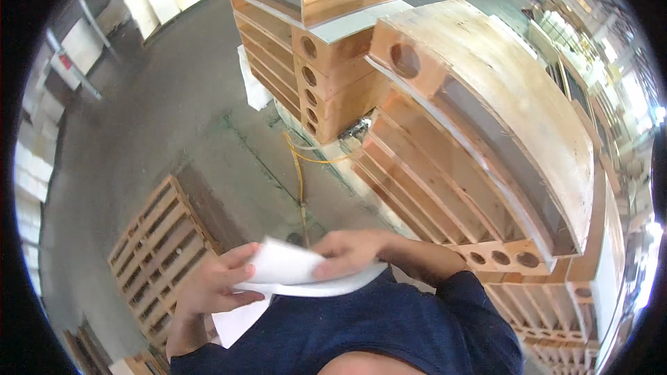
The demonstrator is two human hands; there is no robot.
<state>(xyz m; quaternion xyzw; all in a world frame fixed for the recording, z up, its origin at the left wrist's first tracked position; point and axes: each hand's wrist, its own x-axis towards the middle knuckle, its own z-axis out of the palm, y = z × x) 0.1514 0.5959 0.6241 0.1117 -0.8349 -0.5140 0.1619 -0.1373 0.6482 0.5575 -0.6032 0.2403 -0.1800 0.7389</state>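
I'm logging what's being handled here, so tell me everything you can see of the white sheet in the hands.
The white sheet looks thin, smooth and bendable, perhaps paper or foam. It is folded or rolled over on itself, with a curved lower edge and a corner standing up. The left hand grips its left end; the right hand lies on its right part. It is held in front of the dark blue shirt. Blur hides any finer texture.

The person wears a navy-blue T-shirt (pixel 347 323) of plain, soft-looking cloth. Its short right sleeve (pixel 479 312) is loose and creased, leaving the forearm (pixel 425 262) bare. Left hand (pixel 221 281) and right hand (pixel 353 250) are bare too.
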